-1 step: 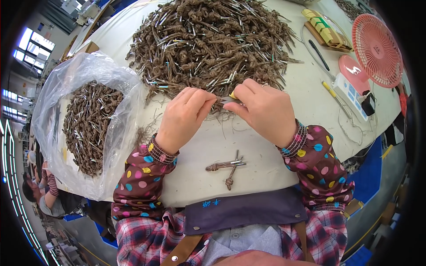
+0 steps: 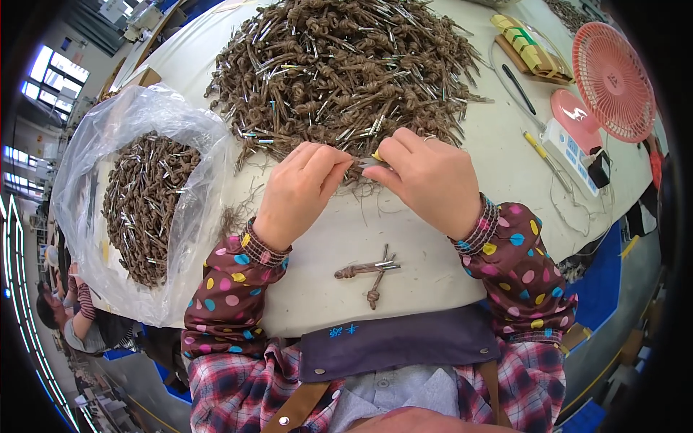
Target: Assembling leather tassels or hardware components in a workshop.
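Observation:
My left hand (image 2: 302, 189) is closed in a pinch at the near edge of a large pile of knotted brown cords (image 2: 346, 79) with silvery metal tips. A bit of brown cord (image 2: 354, 170) shows at its fingertips, mostly hidden. Facing it, my right hand (image 2: 427, 177) is closed around small thread snips (image 2: 370, 162) with a yellow part and grey blades. The blades point left, close by the left fingertips. Nearer to me, a few knotted cords (image 2: 367, 270) lie apart on the white table (image 2: 303, 296).
At left stands an open clear plastic bag (image 2: 206, 155) holding more knotted cords (image 2: 148, 209). A pink fan (image 2: 613, 83), a white power strip (image 2: 570, 155), a black pen (image 2: 518, 89) and a yellow-handled tool (image 2: 535, 146) sit at right. Thread scraps (image 2: 234, 215) litter the table beside my left wrist.

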Demonstrator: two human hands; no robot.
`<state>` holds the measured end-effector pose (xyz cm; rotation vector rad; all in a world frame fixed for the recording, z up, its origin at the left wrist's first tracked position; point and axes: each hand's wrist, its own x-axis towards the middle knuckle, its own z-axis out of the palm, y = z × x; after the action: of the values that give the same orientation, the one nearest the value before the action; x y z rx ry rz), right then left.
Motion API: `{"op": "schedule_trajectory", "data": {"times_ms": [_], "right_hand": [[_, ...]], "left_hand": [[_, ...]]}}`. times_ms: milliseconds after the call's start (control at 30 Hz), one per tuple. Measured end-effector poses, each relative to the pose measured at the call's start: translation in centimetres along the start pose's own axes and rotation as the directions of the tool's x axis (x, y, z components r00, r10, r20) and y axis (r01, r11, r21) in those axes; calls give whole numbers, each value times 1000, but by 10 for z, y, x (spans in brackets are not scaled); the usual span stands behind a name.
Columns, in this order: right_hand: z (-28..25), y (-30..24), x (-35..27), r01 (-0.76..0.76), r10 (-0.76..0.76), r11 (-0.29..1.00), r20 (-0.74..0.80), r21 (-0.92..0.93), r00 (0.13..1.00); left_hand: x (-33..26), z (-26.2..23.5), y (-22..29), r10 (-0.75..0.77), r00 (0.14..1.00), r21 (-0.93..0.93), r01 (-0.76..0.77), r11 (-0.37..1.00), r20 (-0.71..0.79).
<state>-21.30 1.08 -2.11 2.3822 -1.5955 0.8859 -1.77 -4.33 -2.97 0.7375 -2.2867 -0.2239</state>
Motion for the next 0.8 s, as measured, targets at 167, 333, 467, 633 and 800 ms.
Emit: {"op": "schedule_trajectory", "data": {"times_ms": [167,333,467,633,800], "right_hand": [[-1,-3,4,90,-94,992,-40,-83,995],[0,-4,5,172,-177,976,-29,-132,984],[-2,-2,6,223,-226,960,6,-171,974],[-2,15,0,-286,292,837,61,466,955],[14,24,-7,-476,380,463,318,748,869]], "left_hand": [[0,-1,3,-7,1000,15,7,1000,6],[-1,0,3,12,1000,-1,-12,1000,1],[-3,1,3,-8,1000,-10,7,1000,-5],[-3,1,-2,-366,930,-296,338,893,-41],[-4,1,-8,-536,827,-516,538,667,169]]}}
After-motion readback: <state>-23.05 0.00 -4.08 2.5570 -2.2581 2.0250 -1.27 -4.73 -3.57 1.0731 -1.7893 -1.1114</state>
